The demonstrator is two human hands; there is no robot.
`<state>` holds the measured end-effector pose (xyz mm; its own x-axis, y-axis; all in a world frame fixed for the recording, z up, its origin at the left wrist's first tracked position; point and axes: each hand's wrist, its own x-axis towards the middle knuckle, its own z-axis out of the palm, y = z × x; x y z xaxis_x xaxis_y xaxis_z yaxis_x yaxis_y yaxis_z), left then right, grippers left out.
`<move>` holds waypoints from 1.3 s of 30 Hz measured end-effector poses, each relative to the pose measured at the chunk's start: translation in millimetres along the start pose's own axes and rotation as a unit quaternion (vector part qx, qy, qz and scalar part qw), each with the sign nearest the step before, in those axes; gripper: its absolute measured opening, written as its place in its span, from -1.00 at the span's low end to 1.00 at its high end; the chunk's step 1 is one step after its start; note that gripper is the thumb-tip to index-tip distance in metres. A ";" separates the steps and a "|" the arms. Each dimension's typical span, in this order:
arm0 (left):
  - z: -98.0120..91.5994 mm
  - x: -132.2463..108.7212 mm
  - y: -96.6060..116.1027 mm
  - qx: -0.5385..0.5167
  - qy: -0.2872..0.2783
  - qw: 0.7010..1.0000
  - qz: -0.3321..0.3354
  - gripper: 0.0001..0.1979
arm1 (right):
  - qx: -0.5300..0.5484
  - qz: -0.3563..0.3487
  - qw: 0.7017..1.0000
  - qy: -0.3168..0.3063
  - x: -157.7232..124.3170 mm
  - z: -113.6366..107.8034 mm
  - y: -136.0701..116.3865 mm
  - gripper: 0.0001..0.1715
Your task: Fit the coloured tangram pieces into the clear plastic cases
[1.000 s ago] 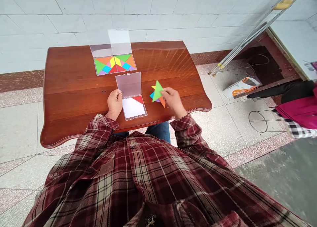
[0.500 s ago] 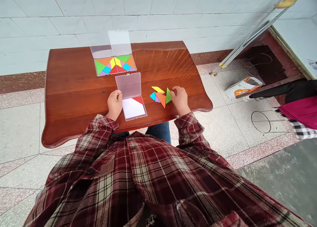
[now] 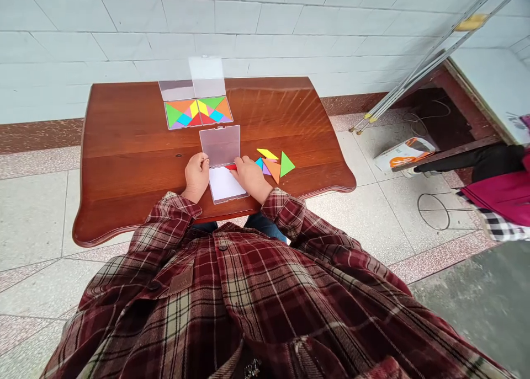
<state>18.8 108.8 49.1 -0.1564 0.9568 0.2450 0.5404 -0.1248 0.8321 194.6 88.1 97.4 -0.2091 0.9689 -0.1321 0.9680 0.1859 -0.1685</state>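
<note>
An open clear plastic tangram case (image 3: 227, 198) lies near the table's front edge, its lid tilted up at the back. My left hand (image 3: 197, 175) is closed, thumb and fingers pinching the case's left edge near the hinge. My right hand (image 3: 250, 177) reaches over the case's right side, thumb and index finger at a red triangle (image 3: 230, 167) that they partly cover. Loose pieces lie to the right: a green triangle (image 3: 286, 164), an orange triangle (image 3: 272, 170), a yellow parallelogram (image 3: 267, 154), a blue piece (image 3: 259, 163) and a purple piece (image 3: 265, 170), some overlapping.
Two filled tangram cases (image 3: 199, 124) stand open, side by side, farther back on the wooden table (image 3: 128, 164). A tiled wall is behind it. To the right are crutches (image 3: 397, 86), a white-and-orange bag (image 3: 406, 154) and another person's leg and clothing (image 3: 497, 175).
My right hand has left the green triangle, which stays on the table, and moved left to the red triangle in the case. My left hand keeps its place at the case's edge.
</note>
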 end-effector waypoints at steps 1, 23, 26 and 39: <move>0.1 0.1 -0.1 -0.001 -0.001 1.000 0.001 -0.94 | -0.013 -0.004 1.000 -0.005 1.1 0.3 0.4 -0.63; -7.2 0.0 13.1 0.047 -0.032 0.998 -0.020 -0.91 | -0.088 -0.006 0.995 -0.041 7.8 -6.6 -7.8 -0.55; -8.2 -0.4 14.4 0.056 -0.037 0.998 -0.020 -0.92 | -0.098 -0.001 0.994 -0.048 10.0 -7.1 -6.2 -0.54; -4.8 0.4 10.5 0.050 -0.023 0.998 -0.020 -0.91 | -0.125 -0.007 0.992 -0.030 12.3 0.5 -18.4 -0.63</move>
<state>20.4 106.6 60.4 -0.1413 0.9720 0.1877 0.6140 -0.0627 0.7868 174.2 96.5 98.4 -0.2233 0.9560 -0.1903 0.9676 0.2410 0.0753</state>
